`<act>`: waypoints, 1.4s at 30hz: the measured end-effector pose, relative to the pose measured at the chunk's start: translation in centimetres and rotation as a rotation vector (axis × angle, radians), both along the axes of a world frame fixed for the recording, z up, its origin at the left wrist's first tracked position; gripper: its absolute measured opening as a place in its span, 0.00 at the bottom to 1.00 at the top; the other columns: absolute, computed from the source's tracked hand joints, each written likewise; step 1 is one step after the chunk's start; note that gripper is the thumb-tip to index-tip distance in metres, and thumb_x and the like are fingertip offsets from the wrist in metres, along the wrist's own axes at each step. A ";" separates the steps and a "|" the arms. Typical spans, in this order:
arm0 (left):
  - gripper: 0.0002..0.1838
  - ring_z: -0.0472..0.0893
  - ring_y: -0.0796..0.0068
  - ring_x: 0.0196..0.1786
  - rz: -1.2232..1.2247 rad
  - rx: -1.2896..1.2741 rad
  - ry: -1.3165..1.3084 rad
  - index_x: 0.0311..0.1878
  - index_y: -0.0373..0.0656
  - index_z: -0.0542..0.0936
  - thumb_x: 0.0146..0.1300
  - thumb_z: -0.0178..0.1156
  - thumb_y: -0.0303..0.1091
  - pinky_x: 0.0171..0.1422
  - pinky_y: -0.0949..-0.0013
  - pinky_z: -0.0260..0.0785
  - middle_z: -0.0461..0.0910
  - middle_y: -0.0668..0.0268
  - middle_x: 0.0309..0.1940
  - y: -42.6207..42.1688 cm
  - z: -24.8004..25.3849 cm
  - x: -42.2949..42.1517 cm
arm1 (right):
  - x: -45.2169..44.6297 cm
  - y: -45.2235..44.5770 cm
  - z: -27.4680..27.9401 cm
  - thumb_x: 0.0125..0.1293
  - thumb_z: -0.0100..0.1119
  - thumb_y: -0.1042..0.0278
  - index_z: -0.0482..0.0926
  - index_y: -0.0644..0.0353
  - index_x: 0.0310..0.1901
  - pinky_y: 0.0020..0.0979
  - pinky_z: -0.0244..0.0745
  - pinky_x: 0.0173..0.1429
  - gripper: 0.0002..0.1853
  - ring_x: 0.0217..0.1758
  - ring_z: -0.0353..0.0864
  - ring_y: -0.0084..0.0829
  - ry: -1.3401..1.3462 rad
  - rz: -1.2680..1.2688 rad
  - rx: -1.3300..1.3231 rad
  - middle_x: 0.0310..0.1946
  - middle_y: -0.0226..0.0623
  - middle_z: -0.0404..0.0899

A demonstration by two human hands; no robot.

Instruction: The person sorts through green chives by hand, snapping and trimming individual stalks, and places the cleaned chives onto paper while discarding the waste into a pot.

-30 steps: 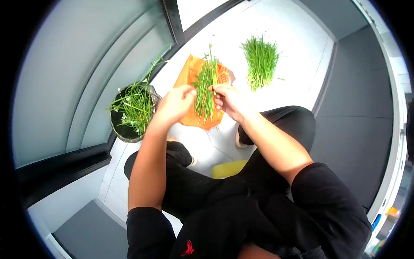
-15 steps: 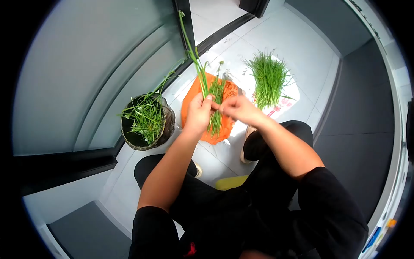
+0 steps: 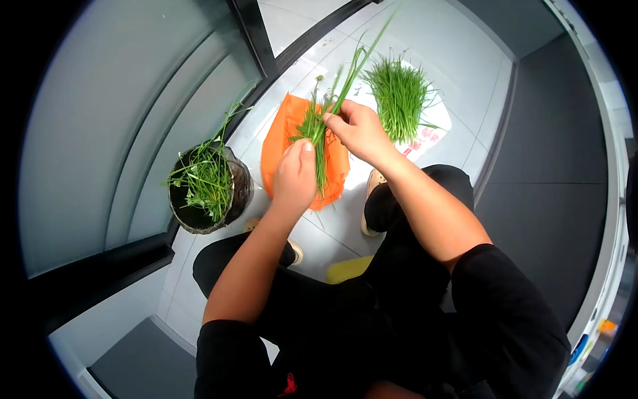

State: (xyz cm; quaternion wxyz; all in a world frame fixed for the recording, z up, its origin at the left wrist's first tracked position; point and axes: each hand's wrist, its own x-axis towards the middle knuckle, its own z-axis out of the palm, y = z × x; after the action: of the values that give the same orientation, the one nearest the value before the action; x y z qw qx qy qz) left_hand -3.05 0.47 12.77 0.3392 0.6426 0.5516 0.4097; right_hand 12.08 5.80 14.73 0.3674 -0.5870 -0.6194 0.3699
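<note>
While stalks point one o'clock, right hand pinches them.
Left hand: curled, hold unclear, eight o'clock of right.

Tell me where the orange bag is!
In the head view, the orange bag lies on the floor near the middle, between the dark bin on the left and the green bunch on the right.

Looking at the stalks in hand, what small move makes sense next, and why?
Probably a light pinch by the left hand near the base of the long green stalks: the right hand grips them over the orange plastic, and the left hand is close by.
</note>
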 end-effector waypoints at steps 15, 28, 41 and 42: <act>0.08 0.69 0.83 0.27 0.205 -0.363 -0.795 0.37 0.41 0.69 0.67 0.45 0.35 0.31 0.76 0.64 0.70 0.71 0.25 1.1 -0.1 -0.3 | -0.8 -1.2 0.0 0.63 0.53 0.62 0.73 0.61 0.24 0.19 0.63 0.21 0.14 0.16 0.67 0.15 0.271 0.052 -0.169 0.15 0.25 0.69; 0.09 0.56 0.86 0.16 -0.034 -0.543 -1.223 0.37 0.44 0.67 0.69 0.42 0.38 0.17 0.82 0.48 0.59 0.74 0.17 1.8 1.3 -2.6 | 0.7 -1.1 1.4 0.65 0.52 0.62 0.69 0.58 0.26 0.18 0.67 0.25 0.12 0.18 0.69 0.17 0.591 0.118 -0.301 0.19 0.27 0.72; 0.07 0.60 0.90 0.19 -0.115 -0.510 -0.699 0.38 0.38 0.74 0.64 0.52 0.32 0.20 0.83 0.51 0.67 0.76 0.20 1.0 1.9 -1.9 | 1.4 -0.3 1.8 0.66 0.47 0.63 0.70 0.62 0.36 0.23 0.66 0.26 0.10 0.19 0.66 0.21 0.863 -0.053 -0.294 0.19 0.27 0.67; 0.08 0.59 0.90 0.19 -0.141 -0.574 -0.720 0.39 0.37 0.74 0.63 0.52 0.32 0.19 0.83 0.50 0.65 0.76 0.20 1.2 2.0 -2.3 | 2.0 0.1 2.1 0.66 0.47 0.63 0.70 0.62 0.36 0.23 0.66 0.26 0.10 0.19 0.66 0.21 0.877 -0.080 -0.253 0.19 0.27 0.68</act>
State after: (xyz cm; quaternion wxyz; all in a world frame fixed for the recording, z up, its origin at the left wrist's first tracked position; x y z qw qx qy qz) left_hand -5.36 1.63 14.78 0.7002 0.3757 0.4448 0.4131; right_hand 14.09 5.95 16.87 0.5343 -0.4389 -0.3321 0.6416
